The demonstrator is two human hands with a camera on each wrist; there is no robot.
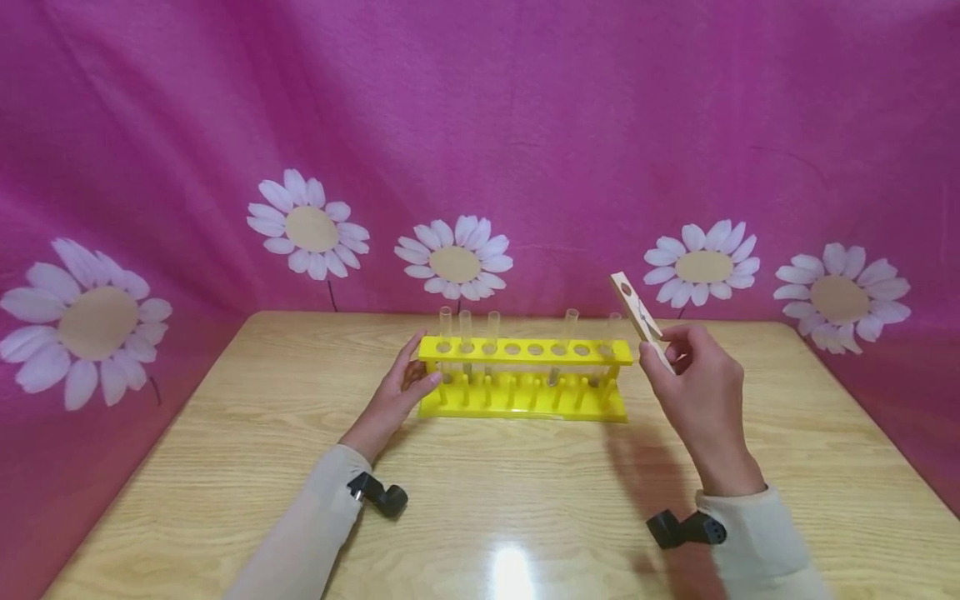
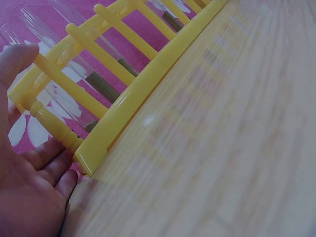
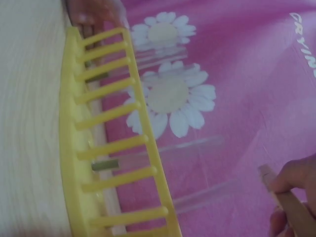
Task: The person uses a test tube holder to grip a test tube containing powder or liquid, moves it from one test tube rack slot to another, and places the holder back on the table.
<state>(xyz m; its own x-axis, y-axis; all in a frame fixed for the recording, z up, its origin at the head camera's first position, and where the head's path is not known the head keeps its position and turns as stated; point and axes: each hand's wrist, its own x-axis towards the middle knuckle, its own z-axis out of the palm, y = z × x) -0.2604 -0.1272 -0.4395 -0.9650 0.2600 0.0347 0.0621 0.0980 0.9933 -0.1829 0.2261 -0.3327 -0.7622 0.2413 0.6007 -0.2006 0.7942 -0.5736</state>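
A yellow test tube rack (image 1: 522, 409) stands on the table with several clear glass test tubes upright in it. Three tubes are grouped at its left end; another tube (image 1: 571, 321) and a fainter one lean slightly farther right. Dark material fills the bottoms of some tubes, as the left wrist view shows at one tube (image 2: 102, 88). My left hand (image 1: 397, 392) grips the rack's left end, thumb in front and fingers behind the end post. Off the rack's right end, my right hand (image 1: 701, 379) pinches a wooden test tube holder (image 1: 637, 310) in the air, its tip pointing up and left.
The wooden table (image 1: 480, 492) extends around the rack on all sides. Behind it hangs a magenta cloth (image 1: 570, 125) printed with white daisies. A small black camera is strapped to each wrist over light sleeves (image 1: 757, 533).
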